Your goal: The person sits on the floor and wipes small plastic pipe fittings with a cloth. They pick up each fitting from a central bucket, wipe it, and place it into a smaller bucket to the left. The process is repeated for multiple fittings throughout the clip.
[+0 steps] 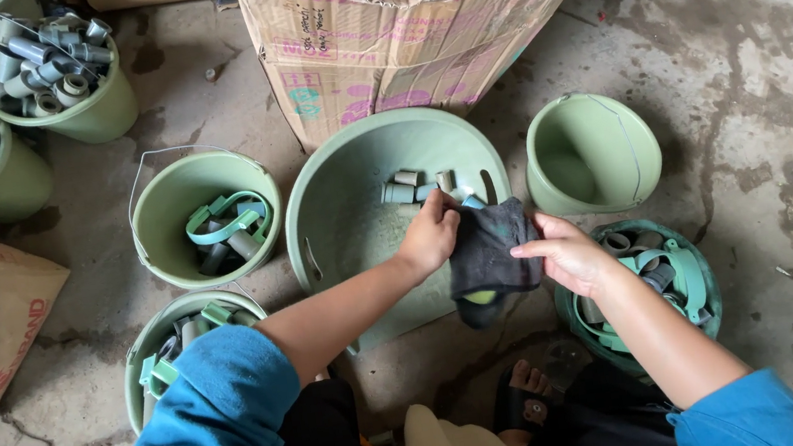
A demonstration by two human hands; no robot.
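Dark cloth (485, 247) hiding, perhaps, green fitting (479, 297)

Green buckets (206, 216) of pipe fittings (45, 69) flank a cardboard box (413, 29).

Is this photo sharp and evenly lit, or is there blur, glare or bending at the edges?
Head view: soft, even daylight with faint shadows; no harsh glare on the large basin; both hands, left hand and right hand, look sharp on the dark cloth; edges bow slightly.

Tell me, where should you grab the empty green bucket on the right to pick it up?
Probably by the thin wire handle lying across the tilted empty bucket, coming from above. Its mouth faces up toward the camera, so the handle and rim are open to reach, and nothing sits inside.
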